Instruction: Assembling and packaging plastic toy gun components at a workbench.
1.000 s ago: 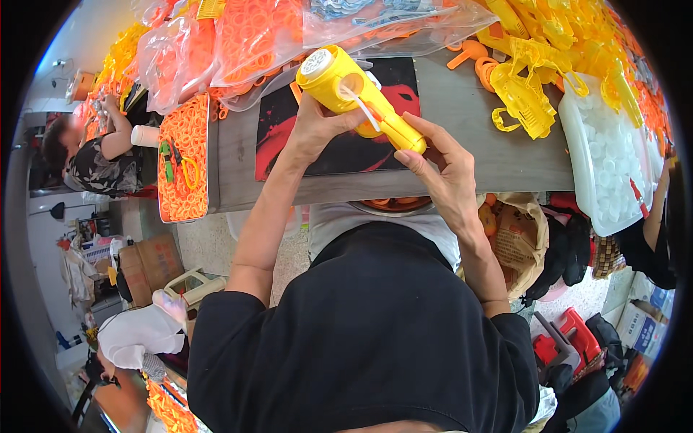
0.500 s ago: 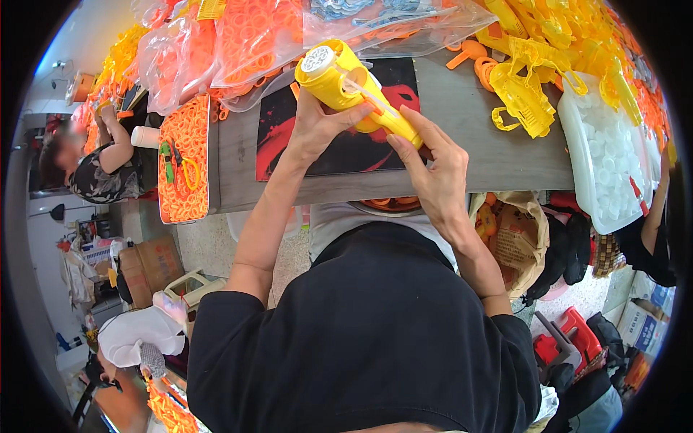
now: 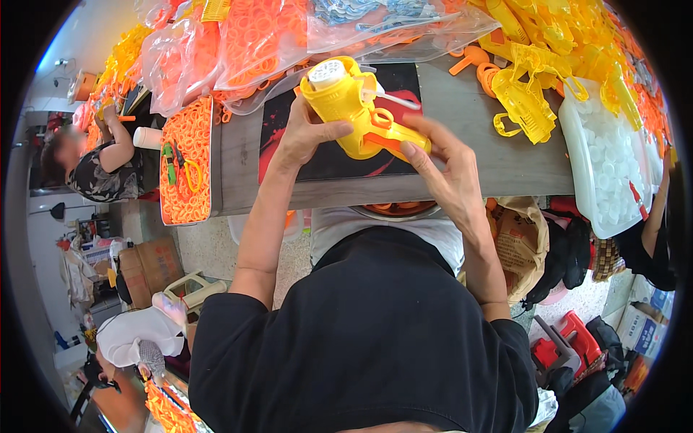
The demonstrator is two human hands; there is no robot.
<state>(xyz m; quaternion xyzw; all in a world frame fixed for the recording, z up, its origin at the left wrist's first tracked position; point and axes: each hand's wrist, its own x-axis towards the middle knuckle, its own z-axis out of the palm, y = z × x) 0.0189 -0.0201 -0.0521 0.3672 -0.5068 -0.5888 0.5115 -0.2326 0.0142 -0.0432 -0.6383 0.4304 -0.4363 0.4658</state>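
A yellow plastic toy gun [image 3: 355, 108] with a white round cap on its barrel end and an orange trigger piece is held above a black and red mat [image 3: 339, 155] on the grey table [image 3: 498, 162]. My left hand [image 3: 307, 133] grips the fat barrel from below. My right hand [image 3: 440, 166] holds the handle end, fingers wrapped over the orange part. A thin white stick pokes out beside the barrel.
Clear bags of orange rings [image 3: 260, 43] lie at the table's back. Yellow gun shells [image 3: 527, 101] pile at the right, next to a white tray of small white caps [image 3: 606, 162]. An orange tray [image 3: 189, 162] sits left. Another person [image 3: 94, 169] works far left.
The toy gun has turned in my hands: its handle end dropped lower and my right hand shifted over the orange part. My left hand still holds the barrel.
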